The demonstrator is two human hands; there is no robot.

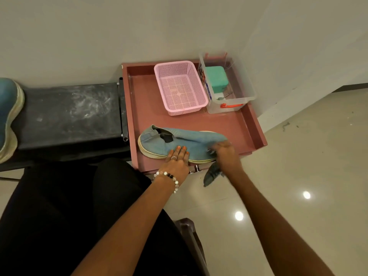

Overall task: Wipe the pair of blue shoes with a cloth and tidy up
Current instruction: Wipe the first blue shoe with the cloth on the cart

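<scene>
One blue knit shoe (185, 140) with a pale sole lies on its side at the near edge of the reddish-brown tray (249, 124), toe to the right. My left hand (177, 158) presses flat on its side with straight fingers. My right hand (225, 154), blurred, grips a dark blue-grey cloth (212, 175) against the toe; the cloth's tail hangs below the tray edge. The second blue shoe (9, 114) rests at the far left on the black bench, partly cut off by the frame.
A pink mesh basket (180, 87) and a clear plastic box (229, 84) holding a green block stand at the back of the tray. A dusty black bench (67, 114) adjoins the tray's left side. Glossy tiled floor (298, 176) lies to the right, a wall behind.
</scene>
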